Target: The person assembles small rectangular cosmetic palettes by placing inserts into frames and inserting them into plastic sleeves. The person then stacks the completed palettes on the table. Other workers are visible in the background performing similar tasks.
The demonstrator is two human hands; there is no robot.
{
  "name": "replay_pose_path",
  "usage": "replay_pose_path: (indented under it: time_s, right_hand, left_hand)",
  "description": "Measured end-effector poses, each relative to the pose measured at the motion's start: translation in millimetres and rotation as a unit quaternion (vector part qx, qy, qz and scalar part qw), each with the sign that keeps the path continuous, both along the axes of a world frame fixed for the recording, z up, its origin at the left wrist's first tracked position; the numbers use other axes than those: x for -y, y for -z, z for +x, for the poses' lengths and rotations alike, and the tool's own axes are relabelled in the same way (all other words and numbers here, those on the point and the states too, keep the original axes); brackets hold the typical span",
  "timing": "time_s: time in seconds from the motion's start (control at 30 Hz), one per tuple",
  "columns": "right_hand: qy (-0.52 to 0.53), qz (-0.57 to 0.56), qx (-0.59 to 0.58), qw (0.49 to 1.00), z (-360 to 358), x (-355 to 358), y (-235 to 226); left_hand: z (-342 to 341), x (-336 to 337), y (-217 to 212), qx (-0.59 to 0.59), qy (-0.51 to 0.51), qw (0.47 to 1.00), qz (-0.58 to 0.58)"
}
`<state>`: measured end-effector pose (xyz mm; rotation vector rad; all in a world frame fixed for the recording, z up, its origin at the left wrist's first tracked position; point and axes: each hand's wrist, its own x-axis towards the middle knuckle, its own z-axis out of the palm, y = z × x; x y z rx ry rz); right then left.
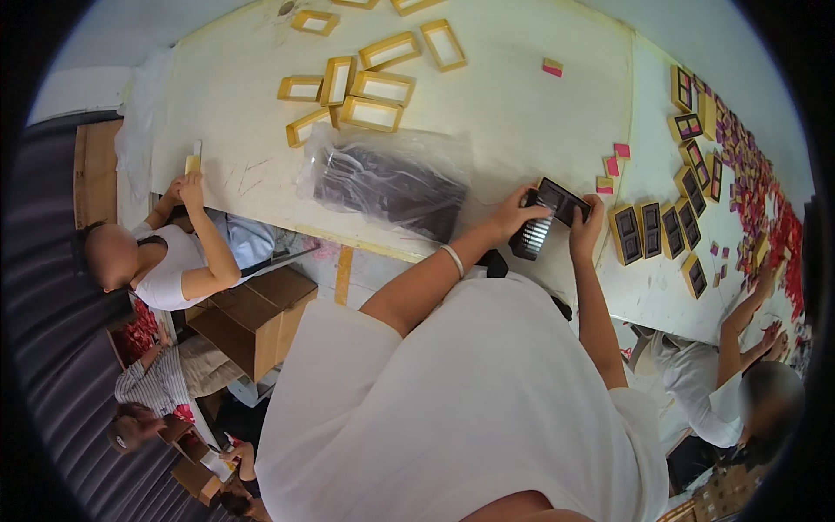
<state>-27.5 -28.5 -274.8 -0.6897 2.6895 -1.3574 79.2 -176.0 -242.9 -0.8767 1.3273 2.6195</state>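
My left hand [515, 214], with a white band on its wrist, is closed round a stack of black plastic tray inserts [529, 240] at the table's front edge. Its thumb lies over the top of the stack. My right hand [587, 228] grips the right end of a small gold-edged box [565, 199] with a black compartment insert in it. The box touches the stack, and its near side is partly hidden by my fingers. Left of my hands, more black trays [383, 187] lie under a clear plastic bag.
Several open gold box frames [378, 87] lie at the far left of the white table [513, 113]. Gold boxes with black inserts [626, 235] stand to the right, near small pink-and-gold pieces [605, 184]. Co-workers sit left and right; a cardboard box [261, 317] stands behind the left one.
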Motion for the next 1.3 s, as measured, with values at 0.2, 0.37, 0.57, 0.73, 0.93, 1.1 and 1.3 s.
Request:
replay_pose_path:
  time_s: [0.2,0.37,0.57,0.73,0.93,1.1,1.3]
  right_hand:
    - [-0.046,0.106,-0.123,0.986,-29,-37,-28]
    - [-0.125,-0.009,-0.021,0.992,-23,34,-55]
    - [-0.349,0.083,-0.135,0.924,-10,209,-33]
    - [-0.382,0.2,-0.197,0.88,-27,310,-30]
    - [-0.415,0.278,-0.199,0.843,-52,248,-20]
    - [-0.427,0.254,-0.215,0.841,-34,96,-15]
    - [-0.229,-0.024,0.015,0.973,26,53,-76]
  left_hand:
    - [-7,7,-24,0.006,0.024,0.999,-0.022]
    - [18,47,-33,0.007,-0.077,0.992,0.096]
    - [74,79,-42,-0.01,-0.184,0.966,0.183]
    - [92,94,-55,-0.082,-0.241,0.936,0.244]
    - [87,106,-60,-0.113,-0.285,0.922,0.235]
    - [62,98,-62,-0.09,-0.21,0.96,0.163]
    - [28,61,-61,-0.072,-0.119,0.987,0.074]
